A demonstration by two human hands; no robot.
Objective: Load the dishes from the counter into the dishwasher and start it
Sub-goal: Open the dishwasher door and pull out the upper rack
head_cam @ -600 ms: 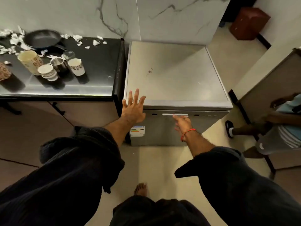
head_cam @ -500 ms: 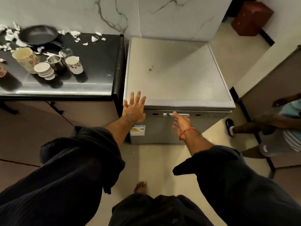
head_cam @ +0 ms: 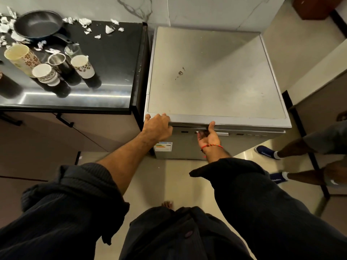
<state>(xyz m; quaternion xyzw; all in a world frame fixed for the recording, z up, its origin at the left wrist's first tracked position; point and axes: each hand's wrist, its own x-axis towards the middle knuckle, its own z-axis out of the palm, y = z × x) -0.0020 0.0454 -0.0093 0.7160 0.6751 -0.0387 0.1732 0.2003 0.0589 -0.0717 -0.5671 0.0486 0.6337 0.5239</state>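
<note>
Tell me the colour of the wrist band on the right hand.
Red, a thin thread band; head view.

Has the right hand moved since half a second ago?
Yes. The right hand has turned palm-up and hooked under the dishwasher door handle; earlier it hung just short of it.
</note>
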